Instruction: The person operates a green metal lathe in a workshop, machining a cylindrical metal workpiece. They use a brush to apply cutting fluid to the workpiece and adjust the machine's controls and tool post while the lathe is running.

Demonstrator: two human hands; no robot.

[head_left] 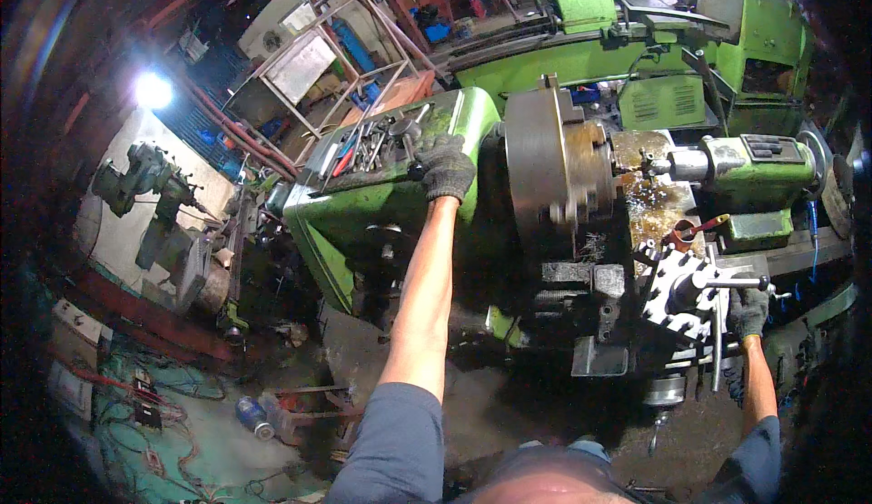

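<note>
My left hand [447, 170], in a dark grey knit glove, lies on top of the green lathe headstock [477, 109], fingers stretched forward. Close to its thumb side is a lever with a dark knob [415, 170]. To its right, the big lathe chuck [536, 163] has a motion-blurred front, facing the tailstock [754, 161]. My right hand [749, 311], gloved too, is at the right of the square tool post [677, 295], just under the tool post's clamping lever [736, 282]. Its fingers are mostly hidden, so its grip does not show.
Wrenches and other hand tools [368, 148] lie on the headstock. A red-brown cup with a brush [686, 232] stands behind the tool post, near oily chips. Another green lathe [545, 64] is behind. A drill chuck [665, 390] is below; a blue canister [254, 418] lies on the floor, left.
</note>
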